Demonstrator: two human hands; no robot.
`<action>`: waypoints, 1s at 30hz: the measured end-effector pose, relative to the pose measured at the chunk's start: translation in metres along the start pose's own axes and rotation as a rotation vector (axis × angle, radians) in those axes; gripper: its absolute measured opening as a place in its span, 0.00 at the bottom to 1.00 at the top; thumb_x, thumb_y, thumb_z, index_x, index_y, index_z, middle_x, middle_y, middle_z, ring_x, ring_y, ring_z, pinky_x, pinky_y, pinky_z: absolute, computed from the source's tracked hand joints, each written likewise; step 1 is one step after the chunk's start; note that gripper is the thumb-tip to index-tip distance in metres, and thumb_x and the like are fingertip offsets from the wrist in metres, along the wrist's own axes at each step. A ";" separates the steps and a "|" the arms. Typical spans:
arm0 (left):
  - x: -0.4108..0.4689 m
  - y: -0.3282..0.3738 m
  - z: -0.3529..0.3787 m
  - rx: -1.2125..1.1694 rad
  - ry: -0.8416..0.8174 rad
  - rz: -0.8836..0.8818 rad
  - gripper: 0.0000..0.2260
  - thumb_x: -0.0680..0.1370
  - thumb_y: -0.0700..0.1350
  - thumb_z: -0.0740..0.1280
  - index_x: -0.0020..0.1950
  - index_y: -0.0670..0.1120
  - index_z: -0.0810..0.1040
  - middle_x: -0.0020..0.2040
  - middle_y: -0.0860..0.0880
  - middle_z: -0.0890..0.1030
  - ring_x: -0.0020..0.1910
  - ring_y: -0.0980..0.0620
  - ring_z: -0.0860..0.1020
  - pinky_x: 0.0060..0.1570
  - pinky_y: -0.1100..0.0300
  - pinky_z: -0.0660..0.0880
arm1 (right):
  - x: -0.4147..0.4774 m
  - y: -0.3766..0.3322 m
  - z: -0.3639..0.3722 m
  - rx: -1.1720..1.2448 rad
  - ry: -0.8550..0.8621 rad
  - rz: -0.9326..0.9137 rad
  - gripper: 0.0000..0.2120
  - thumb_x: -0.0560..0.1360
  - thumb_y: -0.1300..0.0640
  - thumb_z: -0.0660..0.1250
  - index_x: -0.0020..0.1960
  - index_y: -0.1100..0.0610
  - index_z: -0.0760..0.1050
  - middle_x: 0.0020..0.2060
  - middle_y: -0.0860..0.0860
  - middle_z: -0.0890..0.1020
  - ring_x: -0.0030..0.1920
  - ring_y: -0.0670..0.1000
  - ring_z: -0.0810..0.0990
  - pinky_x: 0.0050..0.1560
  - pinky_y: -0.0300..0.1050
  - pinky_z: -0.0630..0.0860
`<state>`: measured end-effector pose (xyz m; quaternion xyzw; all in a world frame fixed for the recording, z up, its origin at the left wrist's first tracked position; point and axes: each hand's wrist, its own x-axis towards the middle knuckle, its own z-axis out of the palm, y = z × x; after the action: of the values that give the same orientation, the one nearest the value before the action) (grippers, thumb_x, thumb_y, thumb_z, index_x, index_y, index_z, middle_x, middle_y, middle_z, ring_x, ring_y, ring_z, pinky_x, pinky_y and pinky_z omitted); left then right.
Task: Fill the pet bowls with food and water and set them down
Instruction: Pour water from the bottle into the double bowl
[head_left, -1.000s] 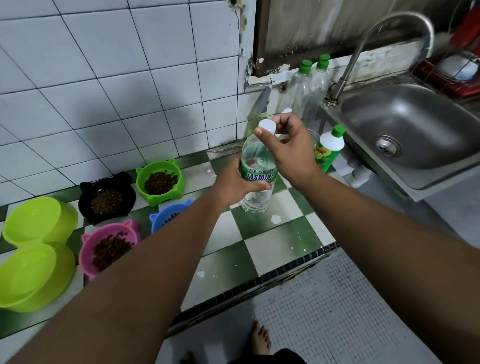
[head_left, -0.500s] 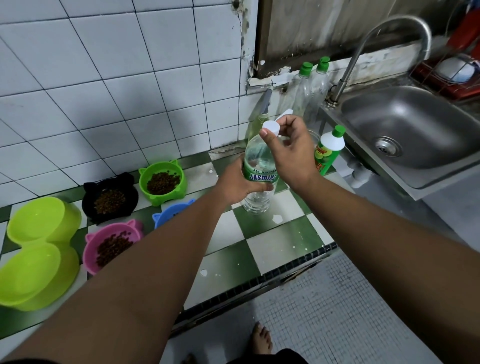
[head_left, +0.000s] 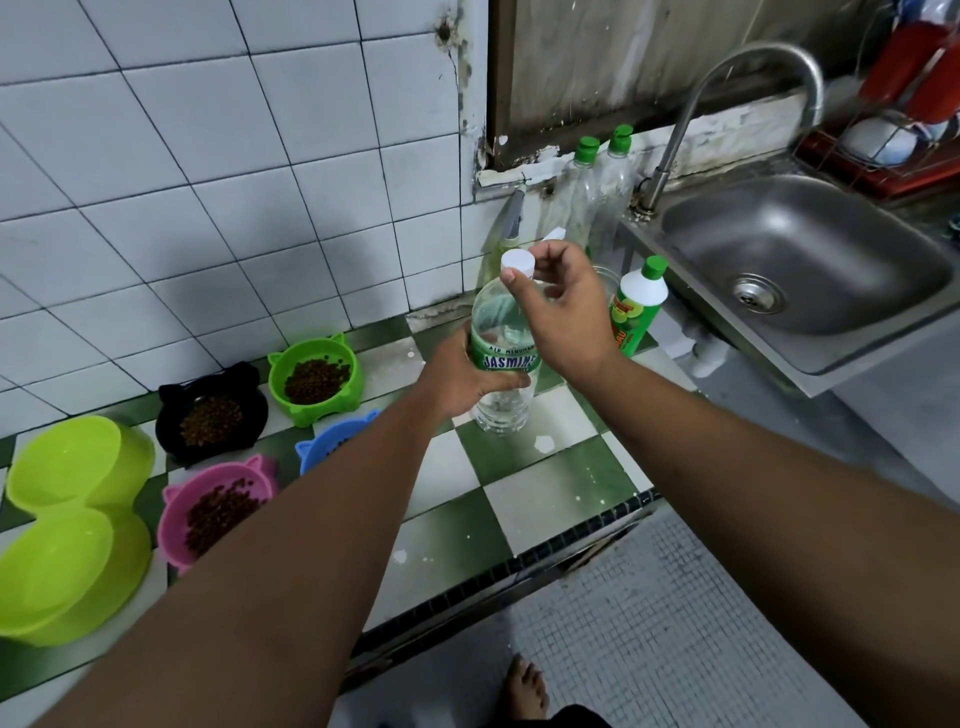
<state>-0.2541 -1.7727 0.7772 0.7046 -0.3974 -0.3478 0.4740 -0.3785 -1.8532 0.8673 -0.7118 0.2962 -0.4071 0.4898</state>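
A clear water bottle (head_left: 501, 400) with a green label stands over the checkered counter, and my left hand (head_left: 462, 376) grips its middle. My right hand (head_left: 558, 306) pinches the white cap (head_left: 517, 262) at the bottle's top. To the left sit a green bowl (head_left: 314, 374), a black bowl (head_left: 213, 413) and a pink bowl (head_left: 218, 506), each holding brown kibble. A blue bowl (head_left: 332, 441) is partly hidden behind my left forearm. A lime double bowl (head_left: 67, 519) at the far left holds no food.
A steel sink (head_left: 800, 270) with a curved tap (head_left: 737, 88) lies to the right. Green-capped bottles (head_left: 597, 197) and a white cleaner bottle (head_left: 636, 312) stand by the wall near it. A dish rack (head_left: 893, 140) is at the far right. The counter edge (head_left: 519, 561) drops to a mosaic floor.
The bottle stays in both hands; my right hand's fingers have shifted slightly on the cap. The view has drifted a little.
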 end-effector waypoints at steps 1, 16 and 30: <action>0.000 0.000 0.000 -0.007 -0.002 -0.001 0.35 0.59 0.52 0.86 0.64 0.54 0.78 0.55 0.57 0.86 0.55 0.58 0.84 0.62 0.49 0.79 | 0.001 0.000 -0.001 -0.005 -0.014 -0.007 0.12 0.75 0.53 0.72 0.56 0.54 0.74 0.51 0.47 0.81 0.54 0.47 0.80 0.54 0.37 0.76; -0.007 0.007 0.002 -0.016 -0.005 0.021 0.33 0.62 0.47 0.85 0.64 0.54 0.77 0.56 0.58 0.85 0.55 0.62 0.82 0.53 0.68 0.78 | -0.026 0.026 -0.022 0.121 0.298 0.067 0.12 0.75 0.61 0.71 0.58 0.59 0.75 0.41 0.49 0.79 0.39 0.43 0.75 0.44 0.38 0.77; -0.013 0.003 0.006 0.029 0.033 0.103 0.33 0.64 0.43 0.85 0.66 0.50 0.77 0.57 0.57 0.85 0.55 0.64 0.82 0.52 0.72 0.76 | -0.115 0.154 -0.031 -0.596 -0.308 0.503 0.10 0.71 0.52 0.74 0.47 0.49 0.75 0.46 0.51 0.85 0.47 0.55 0.82 0.48 0.47 0.79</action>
<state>-0.2657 -1.7642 0.7797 0.6958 -0.4301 -0.3055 0.4873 -0.4653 -1.8260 0.6950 -0.7805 0.4886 -0.0602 0.3852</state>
